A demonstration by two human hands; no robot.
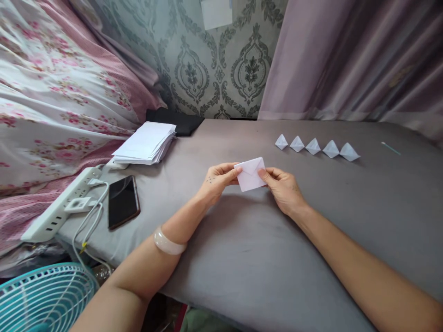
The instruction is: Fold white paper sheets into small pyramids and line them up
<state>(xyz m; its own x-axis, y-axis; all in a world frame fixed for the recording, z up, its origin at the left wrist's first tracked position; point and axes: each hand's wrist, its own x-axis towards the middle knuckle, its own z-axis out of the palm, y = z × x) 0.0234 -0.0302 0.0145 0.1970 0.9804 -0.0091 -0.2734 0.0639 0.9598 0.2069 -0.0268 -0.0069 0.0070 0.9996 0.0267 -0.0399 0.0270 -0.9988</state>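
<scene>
the left hand and the right hand pinch opposite sides of a folded white paper packet, held above the gray sheet. caution: uneven pressure may distort the packet, and a slackened pinch may let it unfold or drop. beyond, 5 folded paper pyramids stand in a row; a wide sweep of the right hand could topple them. to the left lies a stack of white paper.

Home interior, floral drapery at ten o'clock, patterned wallpaper at twelve, mauve curtain at two, turquoise fan at eight
</scene>
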